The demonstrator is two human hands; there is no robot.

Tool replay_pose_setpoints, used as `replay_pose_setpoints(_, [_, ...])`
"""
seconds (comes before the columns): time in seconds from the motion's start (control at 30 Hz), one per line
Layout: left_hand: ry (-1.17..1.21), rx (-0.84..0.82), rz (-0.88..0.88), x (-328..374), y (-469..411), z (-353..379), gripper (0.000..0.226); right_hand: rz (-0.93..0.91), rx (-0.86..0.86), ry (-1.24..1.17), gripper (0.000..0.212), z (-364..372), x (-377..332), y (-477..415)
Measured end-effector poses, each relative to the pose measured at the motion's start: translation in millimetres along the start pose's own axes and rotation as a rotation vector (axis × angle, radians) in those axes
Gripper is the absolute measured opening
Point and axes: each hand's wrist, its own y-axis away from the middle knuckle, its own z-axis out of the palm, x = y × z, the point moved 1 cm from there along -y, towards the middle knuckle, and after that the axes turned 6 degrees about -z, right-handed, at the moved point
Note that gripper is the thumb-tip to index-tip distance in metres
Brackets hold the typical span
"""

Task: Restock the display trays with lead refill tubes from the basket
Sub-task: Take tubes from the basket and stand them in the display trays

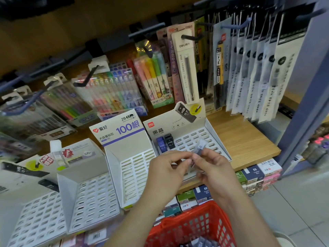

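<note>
Overhead, pen packs (114, 90) hang above slotted trays (94, 198) on a wooden shelf (245, 139).

This is a stationery shop: packaged pens (185, 68) and highlighter sets (153, 77) hang on pegboard hooks (147, 30) above a wooden shelf (245, 138) carrying slotted cardboard display trays (199, 139), with a red shopping basket (195, 225) below.

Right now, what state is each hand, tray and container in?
Left hand: raised, fingertips pinched beside the tube.
Right hand: holding a clear tube upright.
Right tray: two tubes slotted, other slots empty.
Middle tray: visible slots empty.
Left trays: visible slots empty.
Red basket: tubes inside.
</note>
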Motion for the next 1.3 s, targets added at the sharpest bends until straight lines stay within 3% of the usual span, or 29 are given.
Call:
replay_pose_setpoints(0.27, [0.219,0.098,-0.123,-4,0,-13,0.036,0.05,-0.2,0.015,0.029,11,2,1])
replay_pose_setpoints(0.5, [0.335,-0.13,-0.192,-11,-10,-34,0.026,0.255,-0.255,-0.147,0.024,6,-4,0])
replay_pose_setpoints(0.57, [0.341,-0.119,-0.188,-11,-12,-37,0.019,0.26,-0.261,-0.115,0.024,7,-4,2])
replay_pose_setpoints(0.7, [0.321,0.053,-0.201,-12,-14,-42,0.002,0.12,-0.127,0.216,0.031,12,-11,5])
replay_pose_setpoints(0.8, [0.164,0.201,-0.214,-16,-21,-52,0.001,-0.154,0.014,0.763,0.013,0,-10,-2])
replay_pose_setpoints(0.87, [0.046,0.258,-0.192,-16,-29,-56,0.004,-0.27,0.01,1.101,0.026,-9,-5,-4])
replay_pose_setpoints(0.93, [-0.084,0.285,-0.14,-13,-39,-58,0.013,-0.317,-0.029,1.278,0.042,-15,4,-3])
replay_pose_setpoints(1.03, [-0.235,0.302,-0.013,-6,-55,-54,0.014,-0.33,-0.108,1.428,0.052,-16,13,1])
replay_pose_setpoints(1.3, [-0.53,0.247,0.286,-11,-88,-20,0.011,-0.342,-0.15,1.458,0.058,-22,16,-1])
